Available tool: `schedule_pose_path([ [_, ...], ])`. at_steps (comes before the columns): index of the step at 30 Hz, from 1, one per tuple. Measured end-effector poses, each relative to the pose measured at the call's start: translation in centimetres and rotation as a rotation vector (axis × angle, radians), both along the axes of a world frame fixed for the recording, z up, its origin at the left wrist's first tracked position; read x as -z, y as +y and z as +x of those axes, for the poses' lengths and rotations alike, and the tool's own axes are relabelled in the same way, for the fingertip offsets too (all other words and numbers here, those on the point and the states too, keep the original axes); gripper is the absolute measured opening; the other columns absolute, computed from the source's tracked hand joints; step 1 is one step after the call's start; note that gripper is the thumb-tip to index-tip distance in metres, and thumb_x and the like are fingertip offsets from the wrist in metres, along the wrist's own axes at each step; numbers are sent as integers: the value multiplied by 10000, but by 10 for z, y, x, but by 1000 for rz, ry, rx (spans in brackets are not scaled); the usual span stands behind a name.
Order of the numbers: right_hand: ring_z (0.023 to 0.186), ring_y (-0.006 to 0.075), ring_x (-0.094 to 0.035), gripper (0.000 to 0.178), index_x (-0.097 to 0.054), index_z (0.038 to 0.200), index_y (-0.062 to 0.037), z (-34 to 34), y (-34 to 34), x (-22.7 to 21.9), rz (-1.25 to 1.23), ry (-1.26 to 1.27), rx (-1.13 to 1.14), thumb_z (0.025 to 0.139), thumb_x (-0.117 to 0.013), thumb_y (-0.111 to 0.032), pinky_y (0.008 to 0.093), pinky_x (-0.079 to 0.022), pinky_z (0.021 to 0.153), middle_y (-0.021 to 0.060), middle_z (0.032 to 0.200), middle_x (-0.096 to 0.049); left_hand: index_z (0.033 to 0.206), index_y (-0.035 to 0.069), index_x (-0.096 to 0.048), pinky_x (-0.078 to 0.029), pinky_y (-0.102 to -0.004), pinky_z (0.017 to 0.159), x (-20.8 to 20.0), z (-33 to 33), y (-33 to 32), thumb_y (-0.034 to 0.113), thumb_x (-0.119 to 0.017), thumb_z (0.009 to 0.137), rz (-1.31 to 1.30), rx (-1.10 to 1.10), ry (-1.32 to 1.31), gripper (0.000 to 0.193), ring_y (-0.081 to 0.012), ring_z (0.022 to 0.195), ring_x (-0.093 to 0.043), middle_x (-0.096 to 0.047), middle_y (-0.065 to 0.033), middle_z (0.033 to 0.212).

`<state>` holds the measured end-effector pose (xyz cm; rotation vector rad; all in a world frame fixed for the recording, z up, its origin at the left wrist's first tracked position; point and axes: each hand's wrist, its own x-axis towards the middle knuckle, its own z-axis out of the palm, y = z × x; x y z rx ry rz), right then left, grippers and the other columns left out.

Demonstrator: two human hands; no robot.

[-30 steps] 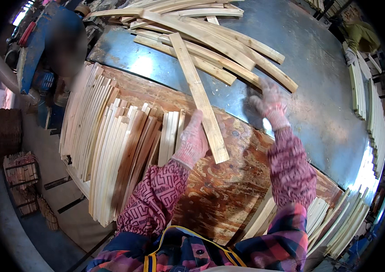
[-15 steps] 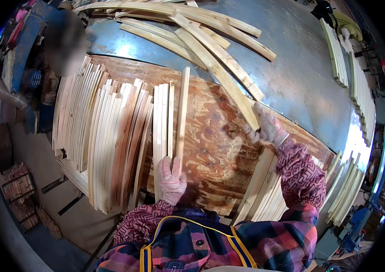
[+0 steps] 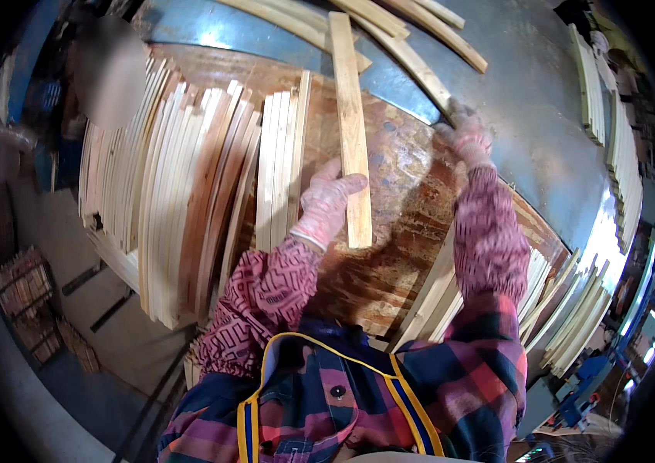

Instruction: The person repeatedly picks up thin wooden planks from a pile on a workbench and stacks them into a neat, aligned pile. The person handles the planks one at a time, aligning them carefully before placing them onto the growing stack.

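Note:
Gloved in white, my left hand (image 3: 326, 204) grips a flat wooden strip (image 3: 353, 139) near its lower end, with the thumb over its face. The strip points away from me above the brown plywood board (image 3: 401, 266). To the left of that hand stands a short row of pale strips (image 3: 275, 166) on edge. Farther right, my gloved right hand (image 3: 469, 140) is closed at the near end of a second wooden strip (image 3: 408, 60), which lies on the metal table. Motion smears the fingers of this hand.
Thicker rows of strips (image 3: 188, 185) fill the board's left side. More strips (image 3: 428, 309) lie by my right forearm. Loose strips (image 3: 296, 27) cross the metal table (image 3: 528, 116) at the far side. Another person's work area with stacked strips (image 3: 591, 92) is at far right.
The strip my right hand held is now in my left hand. My right hand has moved away to another strip's end. The strip formerly by my left hand now stands against the short row.

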<state>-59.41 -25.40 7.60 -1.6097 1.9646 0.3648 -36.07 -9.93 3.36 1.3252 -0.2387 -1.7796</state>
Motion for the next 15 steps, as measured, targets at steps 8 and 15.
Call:
schedule_pose_path([
  [8, 969, 270, -697, 590, -485, 1440, -148, -100, -39, 54, -182, -484, -85, 922, -681, -351, 398, -619, 772, 138, 1083, -702, 1459, 41, -421, -609, -385, 826, 9, -2, 8, -12, -608, 872, -135, 59, 204, 617, -252, 941, -694, -650, -160, 1203],
  [15, 916, 295, -685, 397, -460, 1335, -1, 29, 171, -6, 441, -1742, 1222, 1017, -492, -237, 419, -617, 730, 215, 1050, -658, 1449, 35, -434, -495, -418, 1047, -47, 12, 61, 188, -646, 926, -290, 135, -308, 585, -294, 1205, -586, -597, -202, 1289],
])
